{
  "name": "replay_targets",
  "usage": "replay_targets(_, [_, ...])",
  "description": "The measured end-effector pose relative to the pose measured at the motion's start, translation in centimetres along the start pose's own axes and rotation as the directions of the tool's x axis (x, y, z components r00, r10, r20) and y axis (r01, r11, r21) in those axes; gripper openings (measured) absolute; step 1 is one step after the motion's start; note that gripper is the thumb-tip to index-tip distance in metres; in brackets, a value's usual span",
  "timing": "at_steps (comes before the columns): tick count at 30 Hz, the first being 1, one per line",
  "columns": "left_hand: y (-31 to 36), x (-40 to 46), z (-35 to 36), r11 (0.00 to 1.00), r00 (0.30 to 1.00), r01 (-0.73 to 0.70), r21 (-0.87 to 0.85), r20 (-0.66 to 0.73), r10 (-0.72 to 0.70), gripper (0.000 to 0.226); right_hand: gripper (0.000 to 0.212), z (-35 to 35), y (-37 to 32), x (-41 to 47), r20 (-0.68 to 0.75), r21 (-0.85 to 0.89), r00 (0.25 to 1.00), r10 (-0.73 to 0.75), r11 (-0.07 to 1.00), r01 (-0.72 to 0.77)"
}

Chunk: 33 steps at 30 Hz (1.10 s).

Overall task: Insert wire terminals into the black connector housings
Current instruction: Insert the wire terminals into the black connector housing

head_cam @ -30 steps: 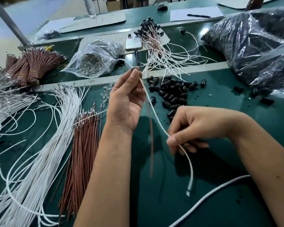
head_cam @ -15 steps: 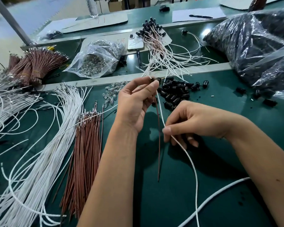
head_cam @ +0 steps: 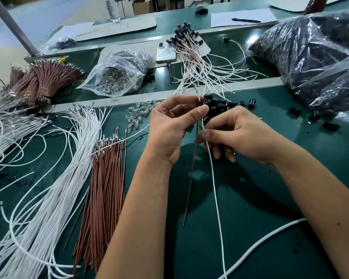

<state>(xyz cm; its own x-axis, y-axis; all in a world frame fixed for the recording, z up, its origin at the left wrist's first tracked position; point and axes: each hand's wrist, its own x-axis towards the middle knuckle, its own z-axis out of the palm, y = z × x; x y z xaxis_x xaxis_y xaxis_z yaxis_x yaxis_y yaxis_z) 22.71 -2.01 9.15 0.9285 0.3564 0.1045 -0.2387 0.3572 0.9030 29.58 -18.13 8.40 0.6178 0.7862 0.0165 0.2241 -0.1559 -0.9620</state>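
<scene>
My left hand [head_cam: 172,125] pinches a small black connector housing [head_cam: 199,102] between thumb and fingers, above the green table. A brown wire [head_cam: 190,178] hangs down from that housing. My right hand [head_cam: 234,133] pinches a white wire [head_cam: 215,182] just below the housing, its upper end running up to the housing and its tail trailing toward me. Whether the white wire's terminal sits inside the housing is hidden by my thumb. A pile of loose black housings [head_cam: 222,106] lies right behind my hands.
Loose white wires [head_cam: 54,178] and brown wires [head_cam: 105,186] lie fanned out at left. A bag of clear parts [head_cam: 115,75], a phone [head_cam: 165,52] and finished assemblies [head_cam: 191,53] sit behind the rail. Large bags of black parts [head_cam: 310,53] fill the right.
My left hand came down and right with the housing toward the pile. My right hand slid up the white wire to just under the housing, and both wires now hang straight.
</scene>
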Motion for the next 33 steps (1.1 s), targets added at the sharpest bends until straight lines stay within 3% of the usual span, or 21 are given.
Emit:
replay_targets(4, [0.0, 0.1, -0.1, 0.999, 0.999, -0.032, -0.004, 0.002, 0.032, 0.020, 0.019, -0.1, 0.2, 0.0, 0.032, -0.058, 0.998, 0.049, 0.997, -0.048])
replay_targets(10, [-0.1, 0.2, -0.2, 0.998, 0.998, -0.066, -0.024, 0.012, 0.066, 0.028, 0.016, -0.8, 0.7, 0.5, -0.195, -0.190, 0.980, -0.036, 0.982, -0.002])
replay_targets(12, [-0.1, 0.2, -0.2, 0.997, 0.997, -0.081, -0.010, 0.009, 0.081, 0.029, 0.014, -0.9, 1.0, 0.5, -0.206, -0.224, 0.977, -0.052, 0.975, 0.004])
replay_targets(15, [-0.1, 0.1, 0.1, 0.993, 0.993, -0.115, 0.007, 0.037, 0.115, 0.025, 0.005, -0.4, 0.9, 0.5, -0.205, -0.255, 0.969, -0.137, 0.963, 0.082])
replay_targets(18, [-0.3, 0.1, 0.1, 0.988, 0.987, -0.147, 0.056, 0.077, 0.142, 0.030, 0.004, 0.3, 0.6, 0.5, -0.254, -0.199, 0.934, -0.251, 0.959, 0.203])
replay_targets(21, [-0.4, 0.2, -0.1, 0.982, 0.982, -0.170, 0.077, 0.093, 0.163, 0.035, 0.010, 0.6, 0.4, 0.6, -0.321, -0.164, 0.907, -0.273, 0.959, 0.231])
replay_targets(33, [-0.6, 0.3, 0.2, 0.973, 0.968, -0.230, 0.017, 0.105, 0.227, 0.033, 0.030, 0.7, 0.3, 0.5, -0.268, -0.256, 0.901, -0.340, 0.927, 0.274])
